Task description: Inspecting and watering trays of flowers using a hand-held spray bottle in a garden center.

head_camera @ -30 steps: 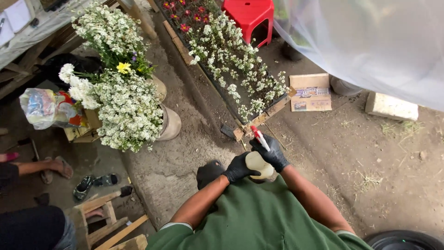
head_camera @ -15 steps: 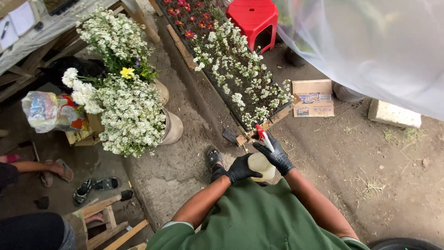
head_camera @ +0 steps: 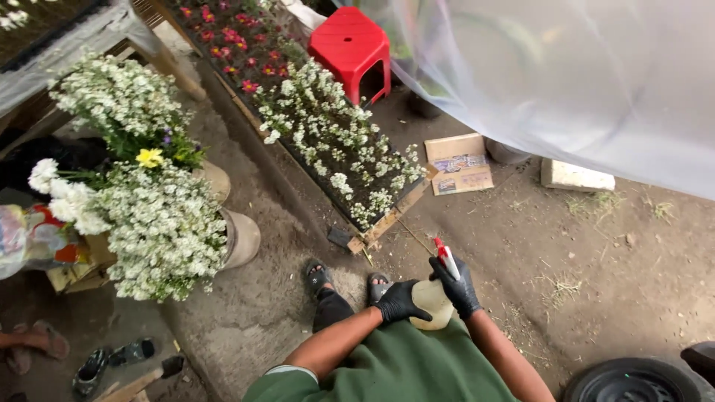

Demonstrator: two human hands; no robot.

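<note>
Low in the frame, right of centre, the right hand [head_camera: 458, 286] in a black glove is closed around the neck of a spray bottle [head_camera: 433, 304], fingers up by its red and white nozzle [head_camera: 445, 257]. The left hand [head_camera: 401, 301], also gloved in black, is closed on the bottle's pale round body from the left side. The bottle sits just in front of the person's green shirt [head_camera: 402, 368], the nozzle pointing toward the upper left.

Just left of the hands, two sandalled feet [head_camera: 319, 277] stand on bare dirt. Above them a long wooden flower bed [head_camera: 387, 222] runs diagonally to the top of the frame, white blooms [head_camera: 331, 141] at its near end and red ones [head_camera: 231, 48] farther up. A red stool [head_camera: 351, 49] stands at top centre, a flat cardboard box [head_camera: 459, 164] lies to the right of the bed, and clear plastic sheeting [head_camera: 581, 82] fills the upper right. On the left, pots of white flowers [head_camera: 149, 223] lean over the ground. A tyre [head_camera: 633, 380] shows at the lower right corner.
</note>
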